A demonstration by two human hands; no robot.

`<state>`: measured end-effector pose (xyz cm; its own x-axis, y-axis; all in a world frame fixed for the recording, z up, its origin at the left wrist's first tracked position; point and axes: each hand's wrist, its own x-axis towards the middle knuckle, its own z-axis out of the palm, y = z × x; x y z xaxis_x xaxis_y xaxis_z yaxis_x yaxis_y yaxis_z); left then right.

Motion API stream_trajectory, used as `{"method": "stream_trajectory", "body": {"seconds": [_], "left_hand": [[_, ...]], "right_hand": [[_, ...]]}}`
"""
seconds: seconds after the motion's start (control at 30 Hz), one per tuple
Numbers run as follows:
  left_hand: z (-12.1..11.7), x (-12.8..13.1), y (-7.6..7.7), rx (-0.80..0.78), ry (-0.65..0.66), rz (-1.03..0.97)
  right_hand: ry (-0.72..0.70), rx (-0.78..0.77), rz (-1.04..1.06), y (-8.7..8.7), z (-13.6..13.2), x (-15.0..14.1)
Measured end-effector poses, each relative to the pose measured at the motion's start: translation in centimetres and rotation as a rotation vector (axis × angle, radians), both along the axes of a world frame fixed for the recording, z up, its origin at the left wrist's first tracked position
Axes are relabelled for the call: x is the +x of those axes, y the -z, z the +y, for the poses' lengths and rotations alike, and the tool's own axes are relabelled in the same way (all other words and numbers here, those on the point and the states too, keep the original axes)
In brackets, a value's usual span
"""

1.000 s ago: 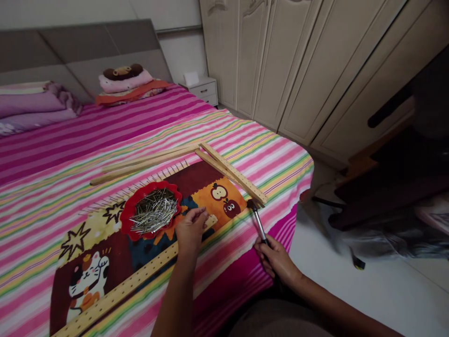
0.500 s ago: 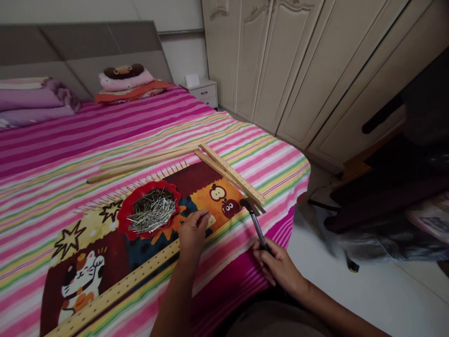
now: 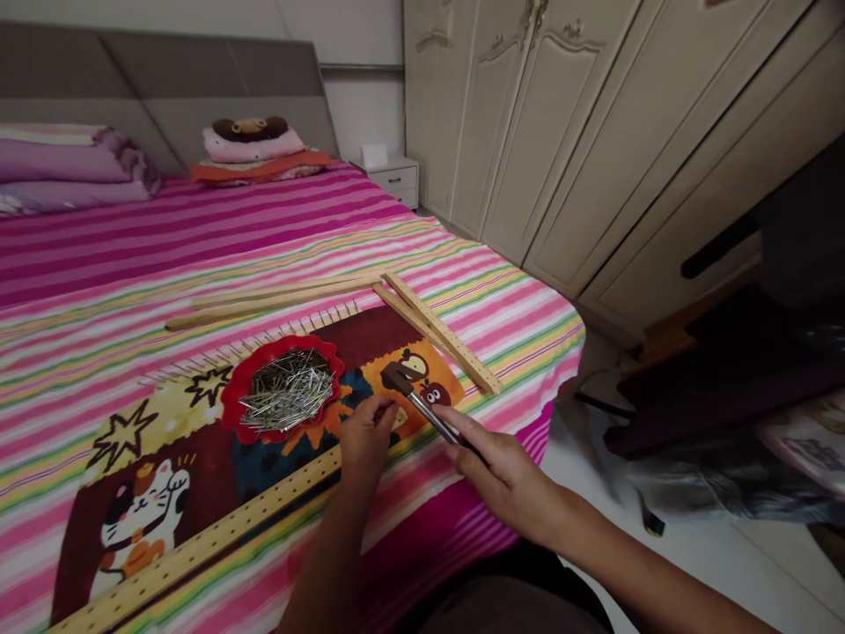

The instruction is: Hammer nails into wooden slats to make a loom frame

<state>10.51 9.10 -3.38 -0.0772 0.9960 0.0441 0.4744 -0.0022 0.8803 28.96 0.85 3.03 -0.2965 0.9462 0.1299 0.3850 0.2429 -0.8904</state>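
My right hand (image 3: 508, 480) grips the dark handle of a hammer (image 3: 432, 418). The hammer's head hangs over the apple print, a little right of my left hand (image 3: 366, 436). The left fingers are pinched together at the right part of a pale wooden strip with holes (image 3: 244, 511); anything between the fingertips is hidden. This strip lies along the near side of a printed mat (image 3: 215, 458). On the mat stands a red scalloped bowl (image 3: 231, 401) full of loose nails (image 3: 290, 387). A row of upright nails (image 3: 257, 339) lines the mat's far side.
More wooden strips (image 3: 290, 304) lie behind the mat, and a pair of holed ones (image 3: 449, 339) to its right. Everything rests on a striped bed cover (image 3: 99, 352). Folded bedding (image 3: 254, 145) sits by the headboard. A wardrobe (image 3: 528, 132) stands at the right.
My right hand has brought the hammer left and up from the mat's right corner, to near my left hand. The left hand stays pinched at the strip. The view has shifted slightly.
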Motion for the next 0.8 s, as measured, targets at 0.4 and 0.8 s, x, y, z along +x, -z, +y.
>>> {"method": "stream_trajectory", "body": {"seconds": [0.4,0.8], "left_hand": [[-0.4,0.3,0.5,0.057,0.013,0.073],[3.7,-9.0,-3.4,0.043,-0.228,0.725]], "right_hand": [[0.148,-0.218,0.146,2.0,-2.1,0.4],[0.318,-0.194,0.165,4.6,-4.8,2.1]]}}
